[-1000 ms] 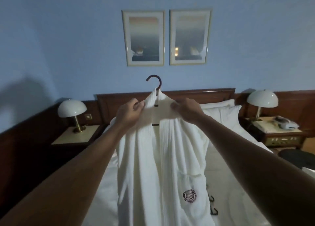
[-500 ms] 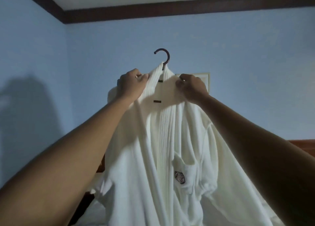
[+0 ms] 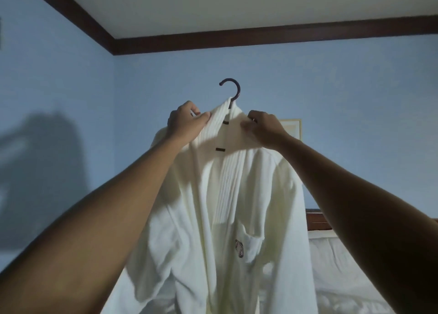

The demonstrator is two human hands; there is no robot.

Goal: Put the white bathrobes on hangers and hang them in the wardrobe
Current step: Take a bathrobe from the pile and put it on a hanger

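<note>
A white bathrobe (image 3: 227, 207) hangs in the air in front of me on a dark hanger, whose hook (image 3: 233, 91) sticks up above the collar. My left hand (image 3: 186, 121) grips the left side of the collar and shoulder. My right hand (image 3: 264, 126) pinches the right side of the collar. Both arms are stretched up and forward. The robe has a chest pocket with a dark emblem (image 3: 239, 248). The hanger's body is hidden under the cloth. No wardrobe is in view.
Behind the robe are blue walls meeting in a corner (image 3: 115, 124) with dark wooden ceiling trim (image 3: 260, 41). A framed picture (image 3: 294, 127) shows past my right hand. White bedding (image 3: 343, 266) and a wooden headboard (image 3: 316, 219) lie at the lower right.
I have lifted the robe on its hanger from above the bed up high. The view has tilted up and to the left, from headboard and lamps to ceiling. Both hands keep their hold.
</note>
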